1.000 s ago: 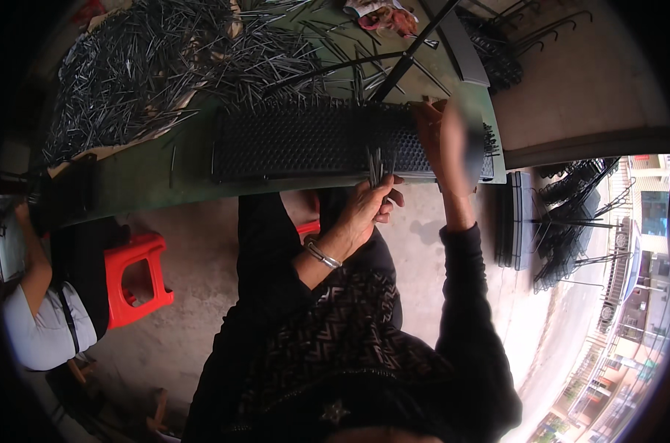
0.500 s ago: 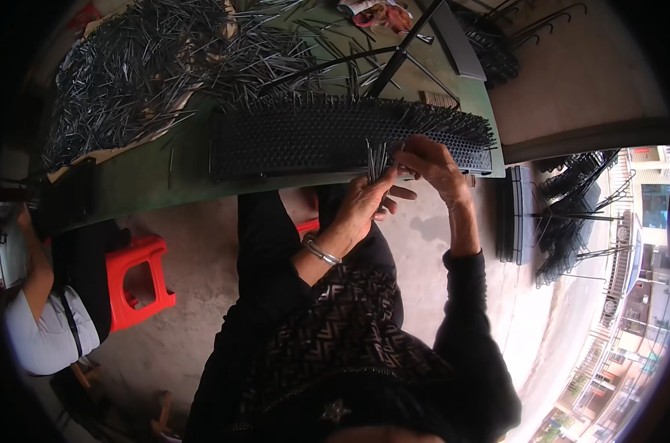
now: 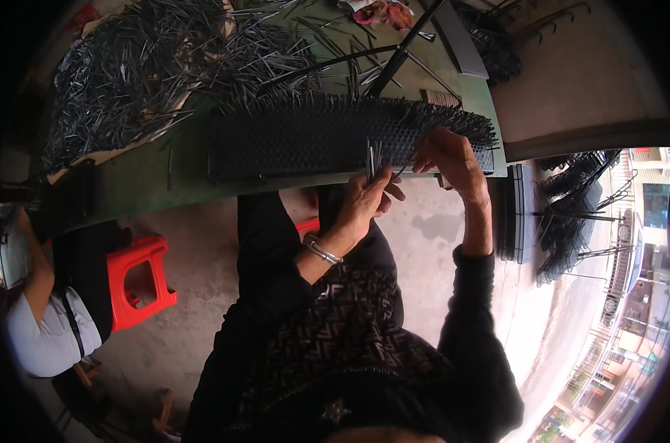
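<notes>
While our left hand [image 3: 361, 202] grips a bundle of thin rods [image 3: 373, 157], tips pointing up, our right hand [image 3: 455, 164] hovers just to its right with fingers bent together; we cannot tell whether they pinch a rod. Just beyond both hands lies the black holed rack [image 3: 283, 145], with standing rods [image 3: 464, 122] along its far side. If our left grip loosened, thin rods could slip toward the floor [image 3: 206, 232]; if our right knuckles brushed the standing rods, some might tilt or catch.
</notes>
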{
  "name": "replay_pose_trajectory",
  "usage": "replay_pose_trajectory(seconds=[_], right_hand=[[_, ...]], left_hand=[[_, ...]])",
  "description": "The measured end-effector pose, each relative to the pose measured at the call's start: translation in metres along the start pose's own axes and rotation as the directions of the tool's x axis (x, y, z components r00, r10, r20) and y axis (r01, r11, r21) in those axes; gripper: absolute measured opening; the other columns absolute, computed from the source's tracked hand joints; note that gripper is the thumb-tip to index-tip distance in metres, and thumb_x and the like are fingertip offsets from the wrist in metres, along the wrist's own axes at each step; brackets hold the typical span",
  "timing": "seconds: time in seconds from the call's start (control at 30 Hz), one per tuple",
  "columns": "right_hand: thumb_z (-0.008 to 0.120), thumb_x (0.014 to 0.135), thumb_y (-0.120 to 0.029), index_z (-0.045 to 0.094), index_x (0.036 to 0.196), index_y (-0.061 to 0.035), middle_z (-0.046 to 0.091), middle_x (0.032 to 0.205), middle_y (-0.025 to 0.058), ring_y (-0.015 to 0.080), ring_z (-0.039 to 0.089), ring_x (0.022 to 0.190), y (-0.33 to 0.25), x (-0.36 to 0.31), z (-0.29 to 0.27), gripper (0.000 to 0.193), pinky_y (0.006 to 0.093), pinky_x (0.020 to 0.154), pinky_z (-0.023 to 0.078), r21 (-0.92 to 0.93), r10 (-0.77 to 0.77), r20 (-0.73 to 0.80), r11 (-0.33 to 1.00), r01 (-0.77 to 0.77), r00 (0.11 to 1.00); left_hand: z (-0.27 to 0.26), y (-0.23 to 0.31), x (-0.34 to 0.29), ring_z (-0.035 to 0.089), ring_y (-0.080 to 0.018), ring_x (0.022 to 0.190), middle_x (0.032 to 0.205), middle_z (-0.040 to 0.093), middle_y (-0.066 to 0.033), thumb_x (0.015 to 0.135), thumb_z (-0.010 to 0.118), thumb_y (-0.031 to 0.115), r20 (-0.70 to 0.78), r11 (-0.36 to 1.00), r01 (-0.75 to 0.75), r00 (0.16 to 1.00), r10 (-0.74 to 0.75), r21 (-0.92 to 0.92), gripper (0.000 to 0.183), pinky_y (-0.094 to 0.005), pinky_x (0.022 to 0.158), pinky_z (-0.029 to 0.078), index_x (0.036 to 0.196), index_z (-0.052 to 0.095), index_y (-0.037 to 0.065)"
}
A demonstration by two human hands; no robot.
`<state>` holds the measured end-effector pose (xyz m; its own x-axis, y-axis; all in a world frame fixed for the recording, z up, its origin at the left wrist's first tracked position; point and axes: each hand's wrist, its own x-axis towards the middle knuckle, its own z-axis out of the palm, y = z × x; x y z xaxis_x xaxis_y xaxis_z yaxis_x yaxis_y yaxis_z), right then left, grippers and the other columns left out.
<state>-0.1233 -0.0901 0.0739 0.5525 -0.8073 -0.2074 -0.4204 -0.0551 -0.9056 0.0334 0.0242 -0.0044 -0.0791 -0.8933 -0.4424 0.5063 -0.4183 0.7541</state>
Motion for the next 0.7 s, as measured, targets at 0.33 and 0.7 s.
replay_pose_trajectory(seconds=[0.33,0.7], right_hand=[[0.06,0.094,-0.015,0.065,0.099,0.0028,0.067,0.078,0.008,0.0136,0.066,0.069,0.009,0.006,0.018,0.019,0.026,0.063,0.054,0.119,0.043,0.088,0.992,-0.053,0.995],[0.055,0.096,-0.006,0.063,0.096,0.0027,0.068,0.081,0.0061,0.0133,0.068,0.075,-0.016,0.023,0.01,0.012,0.025,0.07,0.055,-0.207,-0.255,-0.528,0.964,0.169,0.81]], left_hand=[[0.004,0.011,-0.004,0.063,-0.0098,0.058,0.078,0.07,-0.007,0.099,0.05,0.048,0.084,0.999,-0.046,0.995,0.044,0.017,0.042,-0.0179,0.04,0.027,0.099,0.061,0.007],[-0.003,-0.009,0.002,0.067,-0.0154,0.078,0.087,0.07,-0.0078,0.098,0.051,0.046,0.042,0.969,0.146,0.989,-0.14,-0.201,0.041,-0.0288,0.063,0.05,0.1,0.06,0.007]])
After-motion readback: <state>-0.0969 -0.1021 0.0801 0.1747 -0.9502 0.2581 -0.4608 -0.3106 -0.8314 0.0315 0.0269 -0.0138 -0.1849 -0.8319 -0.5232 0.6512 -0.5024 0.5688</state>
